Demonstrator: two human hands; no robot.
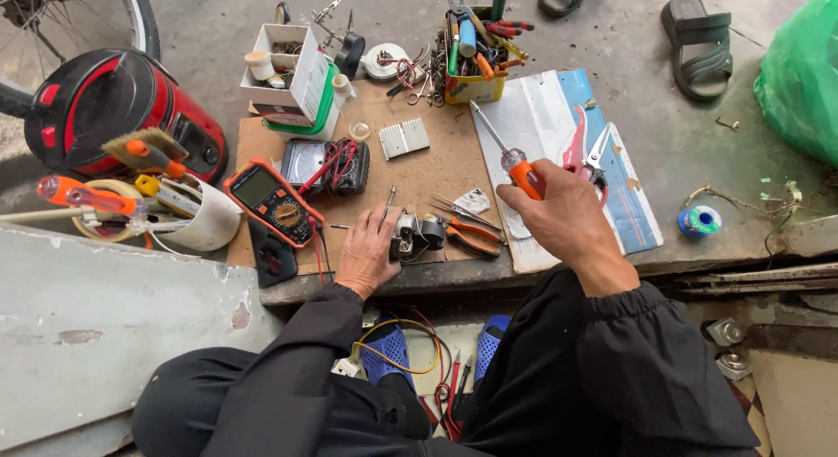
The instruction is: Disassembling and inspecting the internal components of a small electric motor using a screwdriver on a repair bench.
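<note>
My right hand [563,214] grips an orange-handled screwdriver [511,158], its shaft pointing up and to the left over the white sheet [532,116]. My left hand [367,252] rests on a small grey metal motor part [408,234] at the front edge of the brown board [436,164]. Orange-handled pliers [471,237] and tweezers [463,211] lie between my two hands.
An orange multimeter [272,201] and a black meter with red leads [327,164] lie left of my hand. A tin of tools [476,60], a finned heat sink [403,138], red shears [583,151], a white cup of brushes [196,213], a red vacuum [113,108] and a solder spool [700,221] surround the board.
</note>
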